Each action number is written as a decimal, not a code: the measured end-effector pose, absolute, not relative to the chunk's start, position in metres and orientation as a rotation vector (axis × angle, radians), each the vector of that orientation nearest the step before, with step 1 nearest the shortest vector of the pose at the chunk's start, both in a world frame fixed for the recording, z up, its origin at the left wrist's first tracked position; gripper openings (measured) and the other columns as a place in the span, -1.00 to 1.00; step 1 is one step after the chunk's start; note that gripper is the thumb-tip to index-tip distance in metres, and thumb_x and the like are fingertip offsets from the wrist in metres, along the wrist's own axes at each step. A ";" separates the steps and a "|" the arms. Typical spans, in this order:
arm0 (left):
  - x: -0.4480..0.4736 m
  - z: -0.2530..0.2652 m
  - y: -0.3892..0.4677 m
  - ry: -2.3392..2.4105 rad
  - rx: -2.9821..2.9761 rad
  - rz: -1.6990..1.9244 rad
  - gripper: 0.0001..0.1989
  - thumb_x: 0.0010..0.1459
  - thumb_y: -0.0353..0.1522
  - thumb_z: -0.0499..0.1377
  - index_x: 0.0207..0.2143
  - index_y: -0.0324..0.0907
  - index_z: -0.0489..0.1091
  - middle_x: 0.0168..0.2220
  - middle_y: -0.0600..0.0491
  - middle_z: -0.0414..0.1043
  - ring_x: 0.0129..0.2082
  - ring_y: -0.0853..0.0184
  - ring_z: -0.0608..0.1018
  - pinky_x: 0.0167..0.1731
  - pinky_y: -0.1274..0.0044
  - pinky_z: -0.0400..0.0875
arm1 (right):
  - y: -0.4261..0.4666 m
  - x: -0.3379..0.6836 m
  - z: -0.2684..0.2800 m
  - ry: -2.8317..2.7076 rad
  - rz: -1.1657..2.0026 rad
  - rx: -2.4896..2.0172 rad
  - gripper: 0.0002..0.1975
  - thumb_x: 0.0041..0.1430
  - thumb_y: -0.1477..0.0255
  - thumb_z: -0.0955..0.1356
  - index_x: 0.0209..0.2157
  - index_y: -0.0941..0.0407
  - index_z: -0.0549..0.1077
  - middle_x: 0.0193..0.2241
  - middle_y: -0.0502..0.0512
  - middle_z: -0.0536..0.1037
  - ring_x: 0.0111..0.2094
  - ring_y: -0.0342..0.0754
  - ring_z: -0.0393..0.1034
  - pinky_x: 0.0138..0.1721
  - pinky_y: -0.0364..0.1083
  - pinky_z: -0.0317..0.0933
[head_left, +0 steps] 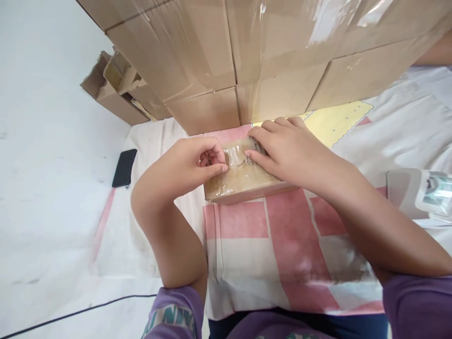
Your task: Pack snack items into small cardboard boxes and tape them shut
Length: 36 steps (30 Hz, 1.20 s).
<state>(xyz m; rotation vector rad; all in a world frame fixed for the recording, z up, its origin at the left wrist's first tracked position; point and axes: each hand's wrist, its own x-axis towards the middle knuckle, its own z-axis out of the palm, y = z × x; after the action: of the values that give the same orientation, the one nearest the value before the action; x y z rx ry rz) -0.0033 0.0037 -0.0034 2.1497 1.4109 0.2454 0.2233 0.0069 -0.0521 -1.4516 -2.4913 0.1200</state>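
Observation:
A small brown cardboard box [243, 181] lies on the cloth in front of me, its top covered with shiny clear packing tape [234, 155] that looks wrinkled near the middle. At the box's left end, my left hand [208, 157] is closed in a pinch at the tape, thumb against curled fingers; the exact grip is partly hidden. My right hand [278, 146] rests over the right part of the box and grips it. Its fingers reach toward the far edge, while the thumb presses on top near the tape.
Large taped cardboard boxes [282, 56] stand stacked just behind. Open cartons [123, 89] sit at the back left beside the white wall. A black phone [124, 168] lies left, a white device [416, 193] right. A dark cable [88, 308] crosses the lower left.

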 end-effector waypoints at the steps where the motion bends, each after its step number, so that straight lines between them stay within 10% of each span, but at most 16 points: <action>1: -0.003 -0.004 0.004 1.415 2.154 0.248 -0.86 0.15 -0.24 0.24 -0.43 -0.07 0.44 -0.39 0.10 0.51 -0.42 0.30 0.51 -0.44 0.48 0.35 | 0.007 0.223 -0.051 -2.498 0.134 -1.464 -0.60 0.42 0.24 0.17 0.04 0.16 0.48 -0.12 0.30 0.56 -0.04 0.29 0.38 0.02 0.21 0.09; 12: -0.016 -0.022 0.006 1.679 2.186 0.623 -0.46 -0.05 -0.18 0.43 -0.01 0.04 0.38 -0.04 0.02 0.46 -0.09 0.09 0.54 -0.24 0.39 0.41 | 0.009 0.225 -0.054 -2.511 0.129 -1.424 -0.56 0.45 0.19 0.14 0.07 0.15 0.46 -0.13 0.29 0.54 0.01 0.31 0.38 0.03 0.23 0.11; 24: -0.015 -0.018 0.016 1.400 2.153 0.184 -0.31 -0.11 -0.02 0.43 0.09 0.08 0.39 0.05 0.01 0.50 0.05 0.02 0.55 -0.16 0.38 0.49 | 0.011 0.225 -0.052 -2.538 0.139 -1.360 -0.61 0.40 0.20 0.21 0.01 0.13 0.50 -0.14 0.26 0.58 -0.04 0.28 0.42 0.01 0.19 0.13; 36: -0.016 -0.032 0.032 1.226 2.035 0.292 -0.66 0.24 -0.06 0.15 -0.06 -0.01 0.49 -0.06 0.09 0.56 -0.11 0.20 0.56 -0.18 0.43 0.41 | 0.001 0.228 -0.053 -2.460 0.017 -1.437 -0.47 0.37 0.08 0.19 0.05 0.18 0.48 -0.16 0.32 0.56 -0.10 0.28 0.39 -0.02 0.18 0.14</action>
<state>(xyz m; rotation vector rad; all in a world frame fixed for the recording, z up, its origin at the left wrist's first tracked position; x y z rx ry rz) -0.0162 0.0321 -0.0323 2.0345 1.2262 0.2921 0.2278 0.0010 -0.0534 -1.4368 -2.4604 0.0170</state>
